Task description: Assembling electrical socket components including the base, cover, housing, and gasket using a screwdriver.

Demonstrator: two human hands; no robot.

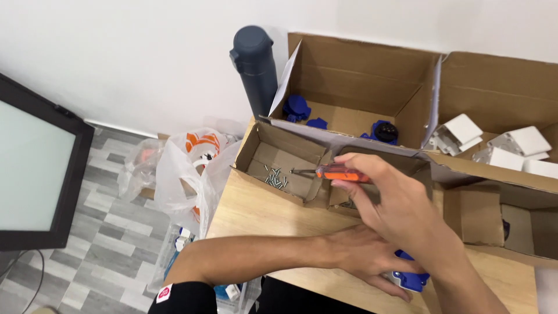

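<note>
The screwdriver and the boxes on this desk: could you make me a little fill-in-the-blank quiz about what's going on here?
1. The right hand holds a screwdriver with an ____ handle.
2. The left hand presses a ____ plastic part onto the wooden table.
3. The small cardboard box by the screwdriver's tip holds loose ____.
4. The tall dark flask stands against the ____.

Missing words: orange; blue; screws; wall

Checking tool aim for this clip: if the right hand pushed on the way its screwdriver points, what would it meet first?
Probably the loose screws in the small cardboard box: the right hand aims the screwdriver leftward at them, though depth is unclear.
</note>
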